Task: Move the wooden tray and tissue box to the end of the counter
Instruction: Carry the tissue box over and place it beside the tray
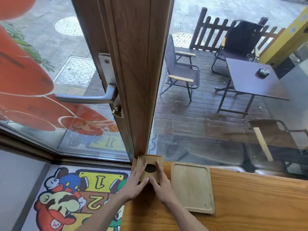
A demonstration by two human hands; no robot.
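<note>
A small square wooden tissue box [150, 165], with a dark oval opening in its lid, is seen at the far left corner of the wooden counter [250, 200], pressed close against the foot of the wood-grained door frame [133, 80] and the window glass. Just beside it on the right, apart by a narrow strip of counter, a pale rectangular wooden tray [191, 185] with rounded corners and a shallow raised rim is laid flat and empty. The counter's left edge is met directly beside the box, beyond which a cartoon floor mat [71, 197] is seen below. A broad stretch of bare counter is left to the right of the tray.

The left hand [135, 184] is laid against the box's left side and near corner, fingers spread over the lid edge. The right hand [160, 184] is set on the near right part of the lid, fingers extended forward. The box is held lightly between both hands, neither closed into a fist.
</note>
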